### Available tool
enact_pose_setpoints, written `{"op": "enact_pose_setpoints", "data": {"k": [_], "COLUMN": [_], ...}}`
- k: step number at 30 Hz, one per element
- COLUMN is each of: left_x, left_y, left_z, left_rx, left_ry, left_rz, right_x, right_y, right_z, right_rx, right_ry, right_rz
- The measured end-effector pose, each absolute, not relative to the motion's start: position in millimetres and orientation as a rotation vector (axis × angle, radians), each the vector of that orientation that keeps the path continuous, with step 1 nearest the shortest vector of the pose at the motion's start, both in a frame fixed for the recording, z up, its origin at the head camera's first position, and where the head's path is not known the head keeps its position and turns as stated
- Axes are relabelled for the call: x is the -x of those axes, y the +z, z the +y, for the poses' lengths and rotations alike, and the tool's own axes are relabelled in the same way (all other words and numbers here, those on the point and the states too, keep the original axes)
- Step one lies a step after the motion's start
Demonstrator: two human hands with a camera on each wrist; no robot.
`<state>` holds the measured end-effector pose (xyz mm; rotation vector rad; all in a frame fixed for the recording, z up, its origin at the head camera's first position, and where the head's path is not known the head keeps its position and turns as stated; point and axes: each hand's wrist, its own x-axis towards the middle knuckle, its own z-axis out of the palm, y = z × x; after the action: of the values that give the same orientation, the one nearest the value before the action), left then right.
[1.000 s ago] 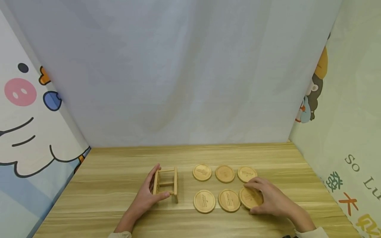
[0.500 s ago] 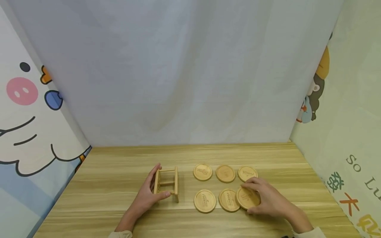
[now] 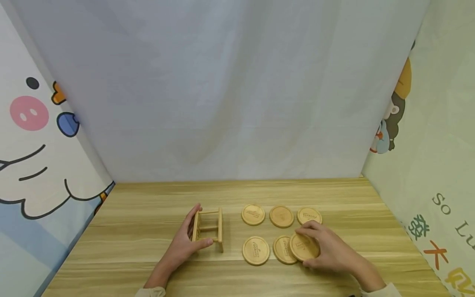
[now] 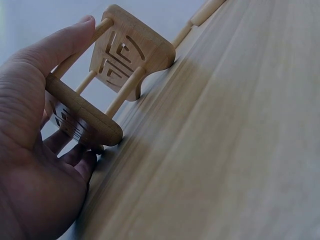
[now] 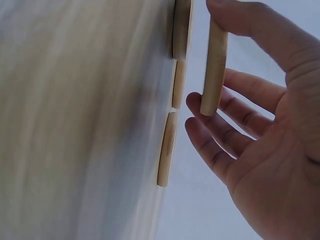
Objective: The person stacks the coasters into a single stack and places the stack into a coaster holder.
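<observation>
My left hand (image 3: 181, 246) grips a small wooden coaster holder (image 3: 220, 229), thumb over a near bar and fingers around its left side panel. In the left wrist view, the slotted end panel (image 4: 131, 55) and the round bars show, and the holder's feet meet the table. My right hand (image 3: 330, 248) pinches a round wooden coaster (image 3: 303, 247) by its edges. That coaster is raised off the table, as the right wrist view shows a gap between the held coaster (image 5: 215, 70) and those lying flat. From above it overlaps the front middle coaster (image 3: 283, 250).
A front left coaster (image 3: 256, 251) lies flat near the holder. Behind it runs a row of three more: a left one (image 3: 253, 215), a middle one (image 3: 281, 216) and a right one (image 3: 309, 215). A pale curtain (image 3: 237, 103) hangs along the back of the wooden table (image 3: 156, 206).
The right hand has moved left with the coaster, which has lifted and now covers part of the front middle coaster. The left hand and the holder have stayed in place.
</observation>
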<state>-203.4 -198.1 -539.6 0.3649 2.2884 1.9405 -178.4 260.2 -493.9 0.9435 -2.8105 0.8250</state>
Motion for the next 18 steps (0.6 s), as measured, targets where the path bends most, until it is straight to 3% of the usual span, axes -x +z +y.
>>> {"op": "enact_pose_setpoints", "data": {"k": [18], "left_x": [202.8], "left_y": [-539.8], "left_z": [-197.9], "left_rx": [-0.365], "left_ry": [1.937], "left_rz": [2.300], "right_x": [177.7], "right_y": [-497.3], "right_z": [244.6], "right_rx": [-0.981], "right_ry": [0.832], "right_rz": [-2.803]}}
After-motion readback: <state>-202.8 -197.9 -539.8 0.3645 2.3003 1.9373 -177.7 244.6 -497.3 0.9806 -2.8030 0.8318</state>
